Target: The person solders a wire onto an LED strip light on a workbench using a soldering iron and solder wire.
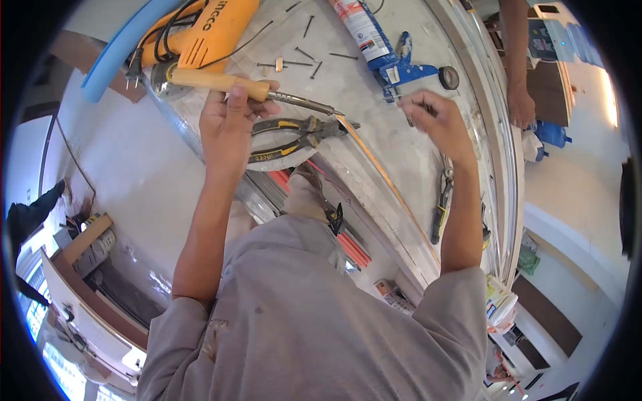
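My left hand [231, 120] is closed around the wooden handle of a soldering iron [294, 100]. Its metal tip points right, at the upper end of a thin orange strip [381, 170]; whether they touch I cannot tell. Below the iron lie pliers [294, 137] with black and yellow handles. My right hand [435, 120] is raised over the table, fingers curled together and slightly blurred. Something small and dark shows by its fingertips, too unclear to name. A blue caulking gun [404, 70] with a tube in it lies just beyond that hand.
An orange power tool [207, 33] with a black cord lies at the upper left beside a blue tube [124, 40]. Several screws [304, 53] are scattered on the table [281, 27]. A second pair of pliers [441, 204] rests near my right forearm. Another person's arm [518, 73] hangs at the right.
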`<act>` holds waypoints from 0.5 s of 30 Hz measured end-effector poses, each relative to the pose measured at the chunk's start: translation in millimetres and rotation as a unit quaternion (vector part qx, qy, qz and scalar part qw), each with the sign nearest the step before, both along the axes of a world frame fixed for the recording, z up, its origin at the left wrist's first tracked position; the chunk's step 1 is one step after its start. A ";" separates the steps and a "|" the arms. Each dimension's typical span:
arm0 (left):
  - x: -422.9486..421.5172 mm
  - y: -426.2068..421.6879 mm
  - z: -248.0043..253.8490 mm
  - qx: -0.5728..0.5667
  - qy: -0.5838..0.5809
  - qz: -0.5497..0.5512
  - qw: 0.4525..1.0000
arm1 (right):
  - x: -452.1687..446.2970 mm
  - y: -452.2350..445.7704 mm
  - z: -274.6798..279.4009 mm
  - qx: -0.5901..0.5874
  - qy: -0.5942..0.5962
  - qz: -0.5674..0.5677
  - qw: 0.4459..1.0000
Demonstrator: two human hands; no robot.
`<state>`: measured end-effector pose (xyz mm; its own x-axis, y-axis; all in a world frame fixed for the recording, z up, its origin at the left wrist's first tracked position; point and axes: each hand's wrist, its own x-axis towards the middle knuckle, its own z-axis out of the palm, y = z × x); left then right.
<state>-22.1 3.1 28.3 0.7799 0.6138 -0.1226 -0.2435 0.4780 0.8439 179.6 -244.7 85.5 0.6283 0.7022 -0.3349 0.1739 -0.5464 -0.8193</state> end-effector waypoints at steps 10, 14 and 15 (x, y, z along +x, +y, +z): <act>-7.2 -10.1 -18.9 0.069 0.039 0.036 0.996 | 17.7 46.8 -29.0 0.108 -0.050 0.114 0.986; -1.5 -15.7 -13.7 0.094 0.047 0.037 0.994 | 10.6 44.9 -27.0 0.150 -0.211 0.180 0.949; -0.3 -16.3 -13.9 0.096 0.047 0.041 0.993 | 8.6 45.5 -28.5 0.153 -0.213 0.183 0.948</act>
<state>-22.4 -13.2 14.3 0.7164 0.6944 -0.0676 -0.1911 0.2885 0.9382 188.2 -199.1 57.1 0.3572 0.9223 0.1475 0.6556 -0.1351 -0.7429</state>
